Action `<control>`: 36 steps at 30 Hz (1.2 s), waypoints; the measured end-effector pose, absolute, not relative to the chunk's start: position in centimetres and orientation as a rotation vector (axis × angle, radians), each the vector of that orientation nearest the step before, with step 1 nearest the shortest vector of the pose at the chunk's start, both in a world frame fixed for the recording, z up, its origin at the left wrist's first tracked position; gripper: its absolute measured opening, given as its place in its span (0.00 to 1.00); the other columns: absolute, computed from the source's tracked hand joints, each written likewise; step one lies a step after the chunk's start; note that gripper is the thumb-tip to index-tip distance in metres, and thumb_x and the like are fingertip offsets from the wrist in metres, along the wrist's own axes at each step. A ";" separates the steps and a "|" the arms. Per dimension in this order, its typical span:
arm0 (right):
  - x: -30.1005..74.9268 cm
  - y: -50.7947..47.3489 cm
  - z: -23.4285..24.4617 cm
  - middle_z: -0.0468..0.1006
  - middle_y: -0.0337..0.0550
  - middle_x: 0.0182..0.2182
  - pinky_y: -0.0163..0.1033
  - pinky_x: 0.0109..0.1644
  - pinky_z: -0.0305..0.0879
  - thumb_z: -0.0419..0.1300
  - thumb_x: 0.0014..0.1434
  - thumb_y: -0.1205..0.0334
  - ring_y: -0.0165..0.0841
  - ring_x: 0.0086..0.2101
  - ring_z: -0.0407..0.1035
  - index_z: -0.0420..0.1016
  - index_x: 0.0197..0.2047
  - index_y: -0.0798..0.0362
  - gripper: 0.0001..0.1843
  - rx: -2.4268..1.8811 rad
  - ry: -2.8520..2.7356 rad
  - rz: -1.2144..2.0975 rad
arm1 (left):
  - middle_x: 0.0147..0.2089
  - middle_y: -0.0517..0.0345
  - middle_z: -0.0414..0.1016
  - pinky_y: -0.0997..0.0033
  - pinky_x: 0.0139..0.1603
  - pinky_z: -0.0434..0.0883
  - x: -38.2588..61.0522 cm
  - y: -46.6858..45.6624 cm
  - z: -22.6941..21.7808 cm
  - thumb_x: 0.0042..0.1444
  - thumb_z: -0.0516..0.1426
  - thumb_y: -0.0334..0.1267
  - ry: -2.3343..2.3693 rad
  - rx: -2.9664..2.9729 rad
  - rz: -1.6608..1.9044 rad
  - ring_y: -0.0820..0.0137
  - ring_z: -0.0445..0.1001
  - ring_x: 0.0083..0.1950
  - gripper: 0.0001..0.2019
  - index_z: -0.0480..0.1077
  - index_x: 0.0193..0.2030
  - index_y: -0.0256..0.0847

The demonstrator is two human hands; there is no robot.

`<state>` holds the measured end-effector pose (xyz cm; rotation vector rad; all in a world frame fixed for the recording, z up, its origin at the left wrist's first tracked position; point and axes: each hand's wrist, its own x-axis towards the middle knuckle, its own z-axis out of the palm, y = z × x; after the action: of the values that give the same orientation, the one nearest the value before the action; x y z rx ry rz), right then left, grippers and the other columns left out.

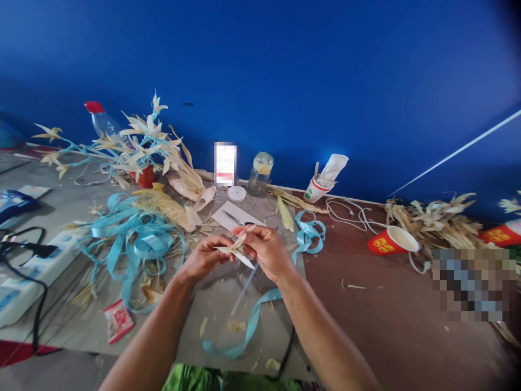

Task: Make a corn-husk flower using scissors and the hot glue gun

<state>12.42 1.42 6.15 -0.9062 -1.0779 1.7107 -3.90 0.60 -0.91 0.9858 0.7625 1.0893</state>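
Note:
Pale corn husk petals, joined like a small flower, are between my two hands above the middle of the table. My left hand pinches them from the left. The fingers of my right hand are closed on them from the right and partly hide their centre. Just beyond my hands, scissors lie on a white card. A thin translucent stick lies below the hands, and a light blue ribbon curls near the right forearm.
Left are a ribbon heap, husk flowers on blue-wrapped stems, a power strip and a red packet. A glass jar and white cup stand by the wall. A red paper cup lies tipped beside dry husks.

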 end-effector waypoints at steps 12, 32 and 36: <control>12.4 1.5 5.9 0.74 0.39 0.22 0.30 0.21 0.52 0.66 0.42 0.55 0.26 0.20 0.62 0.77 0.31 0.57 0.14 -0.967 -1.041 1.664 | 0.23 0.57 0.72 0.76 0.25 0.59 -3.5 0.7 -0.6 0.42 0.65 0.38 0.800 0.949 1.176 0.76 0.64 0.23 0.09 0.75 0.30 0.36; 12.4 1.4 6.0 0.68 0.34 0.18 0.29 0.22 0.51 0.65 0.44 0.57 0.21 0.18 0.56 0.76 0.30 0.57 0.12 -0.922 -0.980 1.678 | 0.22 0.59 0.72 0.76 0.27 0.60 -3.5 0.5 -0.3 0.41 0.65 0.35 0.749 0.968 1.145 0.75 0.67 0.25 0.08 0.73 0.28 0.36; 12.6 1.7 6.1 0.61 0.29 0.16 0.29 0.20 0.46 0.65 0.44 0.61 0.19 0.17 0.50 0.74 0.32 0.56 0.11 -0.903 -0.926 1.650 | 0.23 0.60 0.73 0.75 0.27 0.59 -3.7 0.6 -0.7 0.41 0.64 0.34 0.751 0.973 1.160 0.75 0.67 0.25 0.07 0.73 0.29 0.37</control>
<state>12.61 1.71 6.10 -0.9033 -0.9262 1.6501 -3.70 0.64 -0.73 0.9730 0.7508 1.1599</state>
